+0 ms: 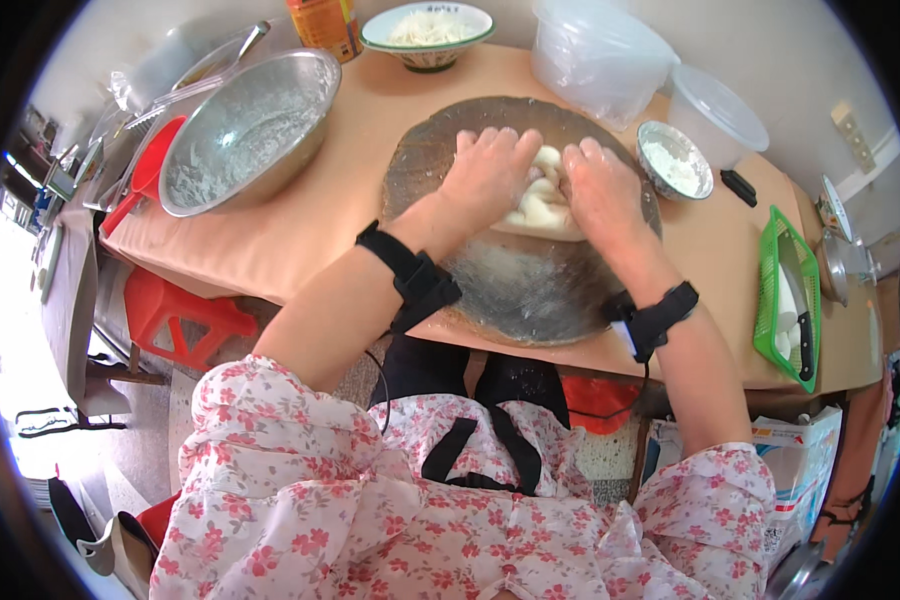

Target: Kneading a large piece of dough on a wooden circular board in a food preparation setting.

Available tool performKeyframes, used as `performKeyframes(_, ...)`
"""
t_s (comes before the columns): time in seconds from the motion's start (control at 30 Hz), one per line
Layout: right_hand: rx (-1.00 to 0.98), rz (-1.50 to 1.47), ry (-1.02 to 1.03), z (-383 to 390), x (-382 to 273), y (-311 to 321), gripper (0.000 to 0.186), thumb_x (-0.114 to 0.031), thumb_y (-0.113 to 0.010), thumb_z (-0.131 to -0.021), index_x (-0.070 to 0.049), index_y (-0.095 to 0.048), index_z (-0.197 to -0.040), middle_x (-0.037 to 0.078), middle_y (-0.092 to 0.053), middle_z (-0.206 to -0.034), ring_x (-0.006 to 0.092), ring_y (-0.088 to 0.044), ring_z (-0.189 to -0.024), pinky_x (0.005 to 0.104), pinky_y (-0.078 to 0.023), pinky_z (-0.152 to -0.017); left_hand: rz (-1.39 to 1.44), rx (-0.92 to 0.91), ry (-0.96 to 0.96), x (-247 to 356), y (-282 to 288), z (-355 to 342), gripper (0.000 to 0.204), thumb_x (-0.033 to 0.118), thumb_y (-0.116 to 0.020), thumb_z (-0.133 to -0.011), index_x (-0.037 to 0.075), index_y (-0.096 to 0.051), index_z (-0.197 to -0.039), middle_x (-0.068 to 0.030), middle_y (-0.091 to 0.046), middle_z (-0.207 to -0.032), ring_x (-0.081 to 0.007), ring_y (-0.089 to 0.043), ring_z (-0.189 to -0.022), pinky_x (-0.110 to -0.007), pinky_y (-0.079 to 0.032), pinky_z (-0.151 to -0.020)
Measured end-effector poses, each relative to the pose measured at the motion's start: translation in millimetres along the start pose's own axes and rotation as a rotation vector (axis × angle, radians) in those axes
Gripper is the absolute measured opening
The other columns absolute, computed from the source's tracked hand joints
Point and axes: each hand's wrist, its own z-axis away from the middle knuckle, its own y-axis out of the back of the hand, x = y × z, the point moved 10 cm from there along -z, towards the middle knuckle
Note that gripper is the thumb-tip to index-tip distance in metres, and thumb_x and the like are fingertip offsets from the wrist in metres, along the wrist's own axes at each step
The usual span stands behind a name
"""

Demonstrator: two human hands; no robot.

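Observation:
A pale mass of dough [532,210] lies on a round, flour-dusted wooden board [510,290] in the middle of the head view. My left hand [485,175] grips the dough from the left with curled fingers, which partly hide it. My right hand [600,190] holds it from the right, fingers bent over its edge. Both wrists wear black straps.
A floury steel bowl [240,140] is left, beside a red scoop [148,160]. Behind are a dish of white shreds [425,30] and plastic containers [595,70]. To the right are a flour bowl [675,160] and a green basket [775,250] with a knife [805,345].

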Motion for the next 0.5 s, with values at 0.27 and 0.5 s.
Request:
performKeyframes(0.27, -0.007, -0.170, 0.028, 33, -11, 29, 0.014, -0.011, -0.063, -0.081, -0.004, -0.058, -0.092, 0.012, -0.055, -0.096, 0.0320, -0.060, -0.087, 0.0420, -0.052, -0.076, 0.119, -0.073, -0.135, 27, 30, 32, 0.033, 0.029, -0.062, -0.090, 0.008, -0.051, -0.114, -0.0138, -0.060, -0.110, -0.0343, -0.056, -0.106, -0.049, -0.042, -0.086)
performKeyframes(0.5, -0.231, -0.316, 0.033, 49, -23, 63, 0.029, -0.021, -0.067, -0.084, -0.002, -0.060, -0.105, 0.013, -0.057, -0.108, 0.0327, -0.061, -0.093, 0.0436, -0.050, -0.081, 0.293, 0.049, -0.161, 30, 52, 69, 0.029, 0.026, -0.064, -0.088, 0.009, -0.060, -0.112, -0.0144, -0.061, -0.116, -0.0346, -0.055, -0.111, -0.047, -0.042, -0.093)
